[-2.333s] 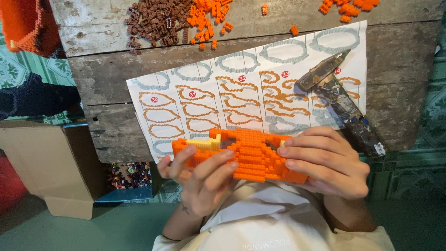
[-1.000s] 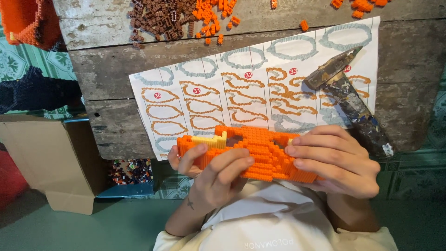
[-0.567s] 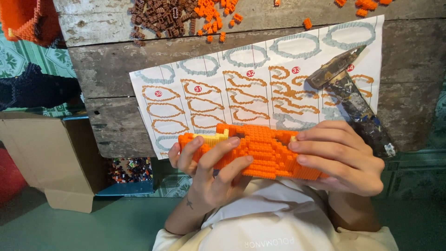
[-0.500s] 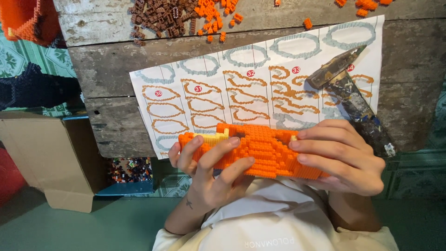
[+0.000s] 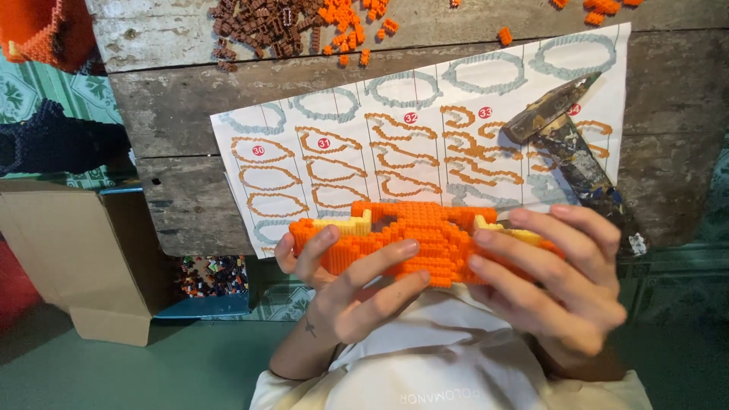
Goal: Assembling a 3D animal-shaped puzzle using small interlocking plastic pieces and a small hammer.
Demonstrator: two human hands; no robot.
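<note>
Both of my hands hold a flat orange brick model [image 5: 425, 231] with pale yellow parts near its left and right ends. My left hand [image 5: 345, 285] grips its left half, fingers spread across the front face. My right hand [image 5: 566, 281] covers its right end, fingers laid over the top. The model hangs just in front of the table's near edge, over my white shirt. Behind it lies a printed instruction sheet [image 5: 410, 144] with orange and grey outline diagrams.
A paint-stained hammer [image 5: 569, 144] rests on the sheet's right side. Loose brown bricks [image 5: 258, 26] and orange bricks [image 5: 349, 19] lie at the wooden table's [image 5: 182, 114] far edge. A cardboard box [image 5: 83, 250] and a tray of mixed bricks [image 5: 213, 277] sit at the left.
The model has shifted slightly right and up in my hands, and a yellow piece now shows at its right end. My fingers have moved a little along its face.
</note>
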